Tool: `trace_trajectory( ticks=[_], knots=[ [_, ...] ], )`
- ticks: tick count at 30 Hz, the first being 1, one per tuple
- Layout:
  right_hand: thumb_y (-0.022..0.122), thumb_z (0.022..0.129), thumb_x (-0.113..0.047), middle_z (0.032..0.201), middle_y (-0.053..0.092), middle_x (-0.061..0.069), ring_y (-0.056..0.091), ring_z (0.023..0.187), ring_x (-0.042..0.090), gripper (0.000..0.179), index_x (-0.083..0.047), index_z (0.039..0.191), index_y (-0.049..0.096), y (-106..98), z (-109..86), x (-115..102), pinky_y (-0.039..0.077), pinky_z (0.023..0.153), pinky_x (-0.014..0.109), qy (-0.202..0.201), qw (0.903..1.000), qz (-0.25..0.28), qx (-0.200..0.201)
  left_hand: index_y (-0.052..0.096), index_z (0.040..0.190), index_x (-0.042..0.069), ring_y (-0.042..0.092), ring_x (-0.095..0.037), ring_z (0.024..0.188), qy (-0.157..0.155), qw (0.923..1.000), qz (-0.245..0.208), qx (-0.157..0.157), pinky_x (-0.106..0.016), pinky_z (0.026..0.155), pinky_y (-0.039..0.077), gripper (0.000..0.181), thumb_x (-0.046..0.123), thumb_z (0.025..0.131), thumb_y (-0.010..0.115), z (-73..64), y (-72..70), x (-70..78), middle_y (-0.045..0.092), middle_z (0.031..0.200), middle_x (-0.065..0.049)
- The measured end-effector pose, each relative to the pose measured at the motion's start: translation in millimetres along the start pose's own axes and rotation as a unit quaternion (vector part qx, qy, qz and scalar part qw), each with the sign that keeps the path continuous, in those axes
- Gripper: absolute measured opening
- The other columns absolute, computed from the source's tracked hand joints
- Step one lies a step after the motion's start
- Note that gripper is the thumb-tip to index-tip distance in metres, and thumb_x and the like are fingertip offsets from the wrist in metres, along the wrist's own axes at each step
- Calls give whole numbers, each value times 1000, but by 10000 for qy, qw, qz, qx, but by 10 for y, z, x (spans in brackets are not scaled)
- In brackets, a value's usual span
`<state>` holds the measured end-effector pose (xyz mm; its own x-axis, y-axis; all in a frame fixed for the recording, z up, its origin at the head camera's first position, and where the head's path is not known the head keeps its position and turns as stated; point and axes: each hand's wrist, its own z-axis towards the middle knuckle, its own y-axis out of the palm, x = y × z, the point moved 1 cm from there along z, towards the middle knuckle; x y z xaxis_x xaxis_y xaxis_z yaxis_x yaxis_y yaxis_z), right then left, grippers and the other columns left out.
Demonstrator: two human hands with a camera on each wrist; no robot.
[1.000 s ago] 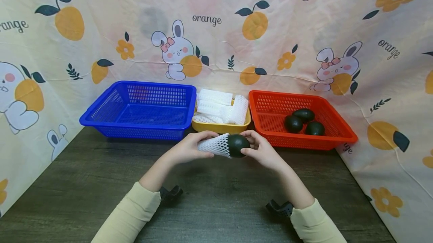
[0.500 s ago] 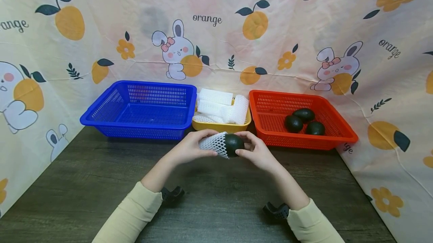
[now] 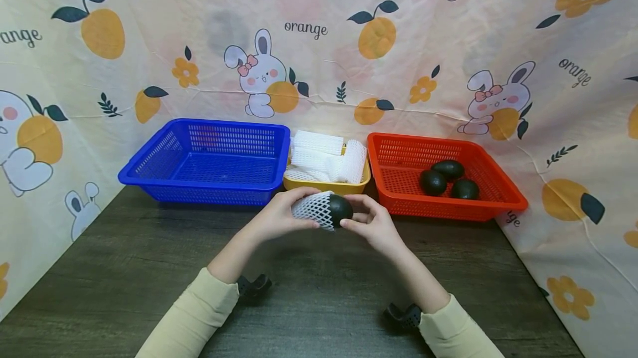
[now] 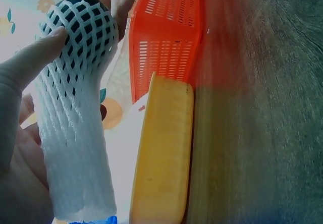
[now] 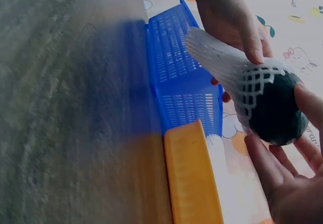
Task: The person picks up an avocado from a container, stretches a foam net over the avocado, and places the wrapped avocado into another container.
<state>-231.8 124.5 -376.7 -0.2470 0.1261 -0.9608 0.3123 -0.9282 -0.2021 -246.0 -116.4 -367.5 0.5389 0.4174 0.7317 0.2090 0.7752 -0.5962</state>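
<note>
Above the table, a dark green avocado (image 3: 341, 209) sits partly inside a white foam net sleeve (image 3: 313, 208). My left hand (image 3: 280, 215) grips the sleeve, thumb on the near side, as the left wrist view shows with the sleeve's narrow tail (image 4: 81, 178) hanging past the fruit. With fingertips and thumb, my right hand (image 3: 374, 223) holds the bare end of the avocado. In the right wrist view the net covers the fruit's left part, and the bare dark skin (image 5: 277, 110) faces the right fingers.
A blue basket (image 3: 199, 194) stands at the back left. Behind the hands, a yellow basket (image 3: 324, 187) holds several white foam nets (image 3: 319, 153). The red basket (image 3: 443, 211) at right contains three avocados (image 3: 432, 182). A printed cloth (image 3: 319, 70) hangs behind them.
My right hand has moved left with the avocado, pushing it deeper into the net sleeve. Less bare skin shows now. The left hand has stayed nearly in place.
</note>
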Motion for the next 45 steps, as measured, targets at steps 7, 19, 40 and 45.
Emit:
trace_trajectory(
  ticks=[7, 19, 40, 45],
  knots=[
    [77, 80, -6, 112, 63, 13, 62, 97, 27, 47, -7, 124, 62, 38, -19, 24, 51, 83, 33, -102, 9975, -369, 597, 57, 128, 11, 58, -19, 100, 38, 10000, 54, 44, -38, 86, 48, 64, 23, 72, 86, 1, 11, 20, 62, 117, -3],
    [73, 78, 8, 114, 63, 18, 65, 95, 23, 37, 6, 114, 64, 88, -52, 11, 54, 77, 33, -663, 9917, 362, 1043, 57, 129, 11, 57, -18, 101, 67, 9999, -22, 119, -39, 88, 47, 67, 25, 70, 87, 47, 27, 65, 62, 118, -2],
    [71, 81, 7, 108, 63, 19, 62, 97, 17, 31, 6, 111, 68, 192, -86, 19, 53, 77, 28, -782, 9888, 126, 1264, 55, 132, 12, 57, -16, 100, -66, 9987, 477, -135, -35, 87, 48, 75, 34, 67, 88, 88, 91, 74, 61, 119, -1],
    [64, 86, 10, 109, 61, 25, 60, 98, 15, 27, 13, 112, 64, 229, -151, -152, 52, 77, 24, -1159, 9869, -24, 1118, 54, 132, 11, 57, -16, 100, -69, 9987, 483, -162, -35, 87, 48, 76, 31, 67, 88, 108, 110, 89, 60, 119, -1]
  ],
)
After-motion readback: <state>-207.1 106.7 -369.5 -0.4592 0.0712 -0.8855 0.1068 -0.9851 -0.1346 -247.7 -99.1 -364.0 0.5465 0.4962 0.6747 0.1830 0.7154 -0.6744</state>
